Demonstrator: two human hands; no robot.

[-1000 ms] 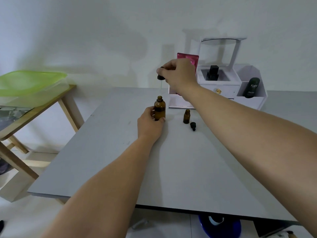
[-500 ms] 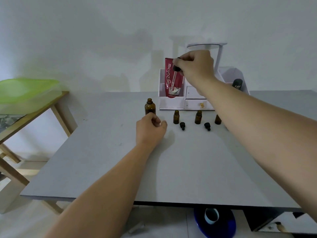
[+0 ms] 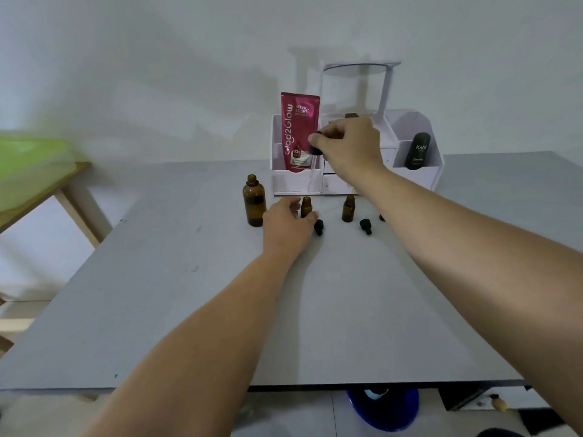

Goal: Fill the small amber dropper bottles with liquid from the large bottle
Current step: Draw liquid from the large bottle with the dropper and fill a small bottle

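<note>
Grey table [image 3: 176, 310], white organiser [image 3: 419, 178] behind | left hand [image 3: 285, 223] curled round small amber bottle [image 3: 306, 207], large amber bottle [image 3: 254, 200] just beside | right hand [image 3: 350, 146] above, pinching dropper [image 3: 314, 162] | dropper caps [image 3: 365, 225] near.

third small bottle [image 3: 382, 217] behind right forearm [image 3: 441, 228]

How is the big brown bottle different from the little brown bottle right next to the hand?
The big bottle is taller and wider than the little bottle. The big bottle stands free, while the left hand is at the little one. The big bottle has a dark band around its middle; the little one doesn't. Both are amber, upright and uncapped.
</note>
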